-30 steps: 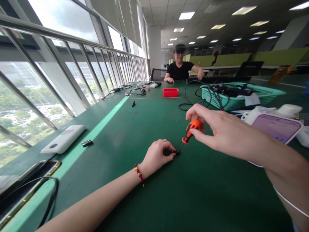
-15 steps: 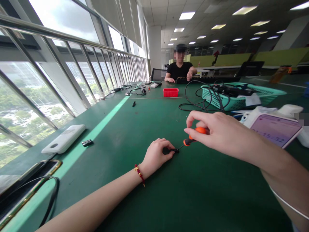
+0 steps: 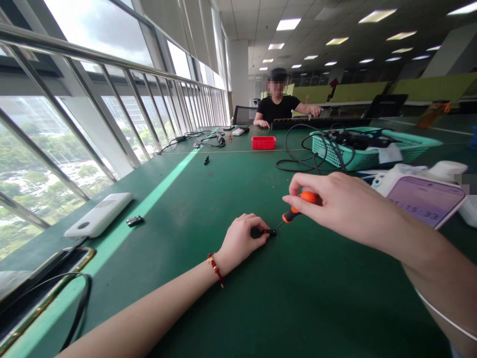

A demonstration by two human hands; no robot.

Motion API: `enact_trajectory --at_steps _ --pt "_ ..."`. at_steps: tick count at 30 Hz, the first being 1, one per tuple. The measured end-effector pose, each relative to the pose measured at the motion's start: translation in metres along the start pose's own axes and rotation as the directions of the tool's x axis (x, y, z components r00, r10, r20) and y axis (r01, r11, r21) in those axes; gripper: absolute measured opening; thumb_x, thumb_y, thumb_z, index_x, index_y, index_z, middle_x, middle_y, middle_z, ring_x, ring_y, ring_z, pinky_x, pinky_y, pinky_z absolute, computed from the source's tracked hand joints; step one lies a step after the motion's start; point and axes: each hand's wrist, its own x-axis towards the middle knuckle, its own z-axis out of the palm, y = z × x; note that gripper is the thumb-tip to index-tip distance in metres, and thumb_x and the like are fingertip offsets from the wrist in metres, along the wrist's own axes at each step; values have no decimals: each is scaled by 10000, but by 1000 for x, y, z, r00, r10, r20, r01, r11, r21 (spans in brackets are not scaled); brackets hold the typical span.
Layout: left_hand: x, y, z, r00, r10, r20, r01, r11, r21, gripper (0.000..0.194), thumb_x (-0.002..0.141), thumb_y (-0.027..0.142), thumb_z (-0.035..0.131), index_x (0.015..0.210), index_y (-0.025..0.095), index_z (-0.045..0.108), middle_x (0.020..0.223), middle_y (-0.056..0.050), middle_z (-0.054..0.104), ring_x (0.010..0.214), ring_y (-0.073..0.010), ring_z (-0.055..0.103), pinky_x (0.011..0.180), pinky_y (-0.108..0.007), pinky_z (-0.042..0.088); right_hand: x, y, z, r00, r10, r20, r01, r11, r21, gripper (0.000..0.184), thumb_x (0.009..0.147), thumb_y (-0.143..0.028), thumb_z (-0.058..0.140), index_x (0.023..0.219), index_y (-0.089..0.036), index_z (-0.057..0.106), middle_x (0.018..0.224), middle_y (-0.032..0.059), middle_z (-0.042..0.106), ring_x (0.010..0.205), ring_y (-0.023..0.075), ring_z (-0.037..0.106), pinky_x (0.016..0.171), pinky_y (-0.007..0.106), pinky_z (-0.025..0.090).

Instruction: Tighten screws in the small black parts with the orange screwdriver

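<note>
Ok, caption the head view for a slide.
Left hand pinches a small black part on a green tabletop; right hand angles an orange-and-black screwdriver at it.

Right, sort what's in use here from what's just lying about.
In use:
orange screwdriver, in the right hand
small black piece, in the left hand

Lying about, seemingly:
red bin
green basket of cables
white device
lit phone

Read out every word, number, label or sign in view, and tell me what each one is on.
"15:33", on the screen of the phone at the right; the characters before it are too unclear to quote.
Faint small marks near the top of that screen: too small to read.
Pale print on the white power bank at the left: too blurred to read.
No other text is legible.
</note>
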Motion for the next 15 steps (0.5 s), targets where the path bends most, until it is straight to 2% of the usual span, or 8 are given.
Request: enact_trajectory --at_steps 2,4,7,11,12,15 --pt "0 0 0 1000 -1 -1 1 1000 0 85 737 216 599 800 210 656 818 -2 636 803 -170 536 758 -288 430 -1 0 -1 998 -36 -47 36 999 -4 121 809 -356 465 868 -259 511 589 -60 574 440 98 471 437 214 272" --pt "0 -1 0 1000 -1 0 1 1000 2 85 737 216 599 799 212 657 817 -3 636 802 -170 538 752 -287 431 -2 0 -1 996 -64 -61 65 998 12 154 775 -283 488 927 -264 496 688 -53 612 489 98 502 452 210 283" --pt "0 -1 0 1000 6 -2 -6 1000 4 79 737 217 599 792 212 655 813 -3 638 798 -170 541 755 -289 432 -3 -3 -1 999 -37 -4 37 999 35 114 817 -333 439 860 -262 517 610 -59 589 443 100 471 441 214 273" --pt "0 -1 0 1000 12 -5 -12 1000 3 83 739 218 595 791 213 659 819 -4 644 798 -170 546 763 -294 436 -2 -7 2 999 36 20 -37 997 60 405 891 -480 272 732 -253 567 444 -45 495 395 113 440 434 226 267" --pt "0 -1 0 1000 12 -3 -12 1000 2 88 739 221 594 795 215 661 823 -5 645 802 -172 547 767 -295 436 -2 -7 3 999 42 5 -42 997 60 391 887 -479 286 750 -256 577 446 -44 496 402 116 447 437 226 268" --pt "0 -1 0 1000 6 2 -6 1000 -1 94 739 234 595 801 219 664 824 -8 642 808 -174 548 767 -292 436 -1 -6 4 999 36 -36 -33 997 70 198 827 -392 424 933 -283 550 549 -59 560 425 108 466 440 218 273"
